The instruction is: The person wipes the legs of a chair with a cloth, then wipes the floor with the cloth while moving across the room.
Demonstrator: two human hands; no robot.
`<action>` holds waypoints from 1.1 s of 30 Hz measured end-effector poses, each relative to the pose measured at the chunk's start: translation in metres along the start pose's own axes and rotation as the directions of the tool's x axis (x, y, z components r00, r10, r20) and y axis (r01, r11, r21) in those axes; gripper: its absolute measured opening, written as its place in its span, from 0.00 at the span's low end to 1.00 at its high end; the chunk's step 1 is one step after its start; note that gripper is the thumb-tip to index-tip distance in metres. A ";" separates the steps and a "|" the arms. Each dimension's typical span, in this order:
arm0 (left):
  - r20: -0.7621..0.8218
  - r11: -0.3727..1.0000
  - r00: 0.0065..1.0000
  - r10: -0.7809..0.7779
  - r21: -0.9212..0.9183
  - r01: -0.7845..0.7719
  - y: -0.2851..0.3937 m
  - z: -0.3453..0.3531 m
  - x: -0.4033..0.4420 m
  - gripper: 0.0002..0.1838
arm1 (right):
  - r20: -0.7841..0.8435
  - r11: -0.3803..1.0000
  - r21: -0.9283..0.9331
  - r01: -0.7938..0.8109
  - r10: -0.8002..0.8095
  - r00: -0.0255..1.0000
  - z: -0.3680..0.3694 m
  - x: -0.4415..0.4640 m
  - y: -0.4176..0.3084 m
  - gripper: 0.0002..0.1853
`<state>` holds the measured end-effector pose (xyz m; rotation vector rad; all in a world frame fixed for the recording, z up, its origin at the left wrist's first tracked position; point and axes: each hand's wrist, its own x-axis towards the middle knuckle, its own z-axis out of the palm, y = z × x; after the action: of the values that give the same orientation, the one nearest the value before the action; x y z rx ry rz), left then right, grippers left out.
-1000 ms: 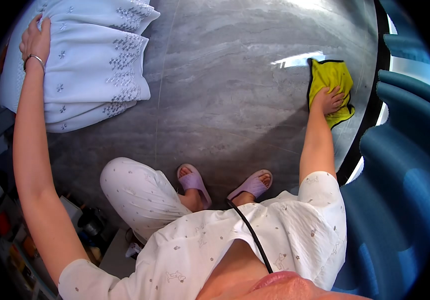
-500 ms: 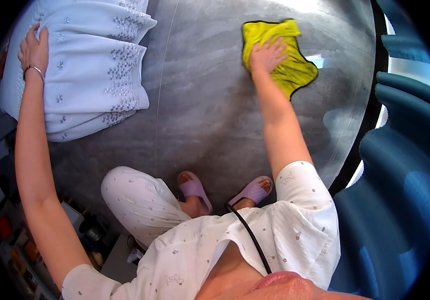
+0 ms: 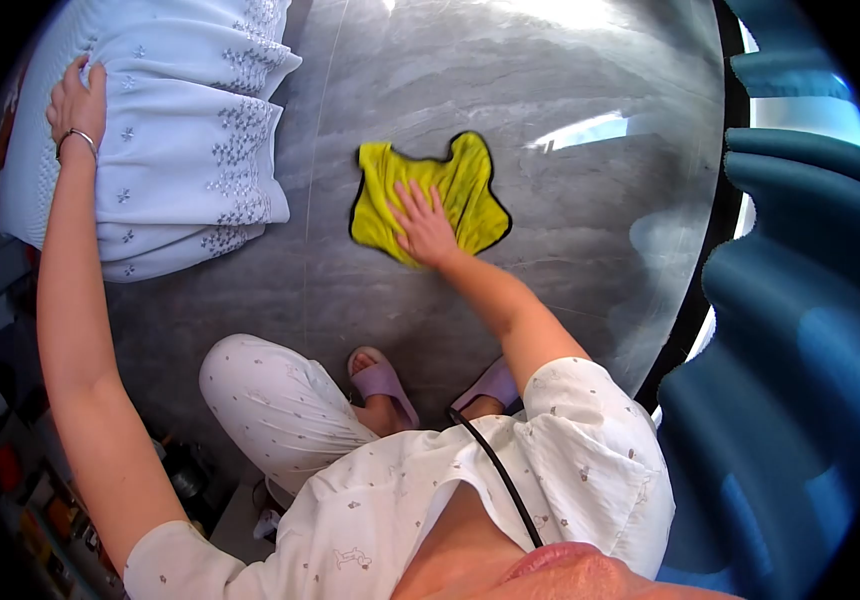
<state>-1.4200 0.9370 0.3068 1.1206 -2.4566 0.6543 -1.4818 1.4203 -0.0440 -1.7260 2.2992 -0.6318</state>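
A yellow cleaning cloth [image 3: 478,190] with a dark edge lies spread and rumpled on the grey floor [image 3: 570,290]. My right hand [image 3: 424,222] presses on it with the palm down and the fingers spread. At the upper left, my left hand [image 3: 77,100], a bracelet on its wrist, rests on white fabric [image 3: 175,165] with silvery flower embroidery and a ruffled edge. Its fingers are stretched out rather than wrapped round anything, and the fabric drapes over a raised piece whose form is hidden.
Blue curtains [image 3: 780,320] hang along the right, beside a black strip [image 3: 700,270] at the floor's edge. My feet in lilac slippers [image 3: 382,388] are on the floor below the cloth. Several small items, partly in shadow, stand at the lower left.
My right hand has slid the yellow cloth across the floor, leftward and closer to my body. The cloth's folds have shifted. My left hand stays on the white fabric.
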 end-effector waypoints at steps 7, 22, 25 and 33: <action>0.018 1.000 1.000 0.009 -0.026 -0.008 0.000 0.002 0.001 0.29 | 0.239 0.929 0.212 0.304 -0.351 0.905 -0.021 -0.102 0.015 0.36; -0.009 0.996 0.996 0.085 -0.009 -0.086 -0.001 0.006 0.006 0.28 | -0.606 0.194 -0.028 -0.981 0.777 0.171 -0.091 -0.166 0.217 0.33; 0.015 0.998 0.999 0.052 0.021 -0.052 0.001 0.000 0.006 0.28 | -0.353 -0.318 0.137 -0.938 0.870 -0.346 -0.111 -0.142 0.240 0.34; 0.006 0.969 0.976 -0.218 0.119 0.216 0.035 -0.024 -0.009 0.31 | -0.053 -0.405 0.124 -0.906 0.909 -0.413 -0.105 -0.122 0.334 0.47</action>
<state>-1.4382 0.9752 0.3129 1.4227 -2.2907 0.7309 -1.7765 1.6354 -0.1121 0.9869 2.5725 -0.2266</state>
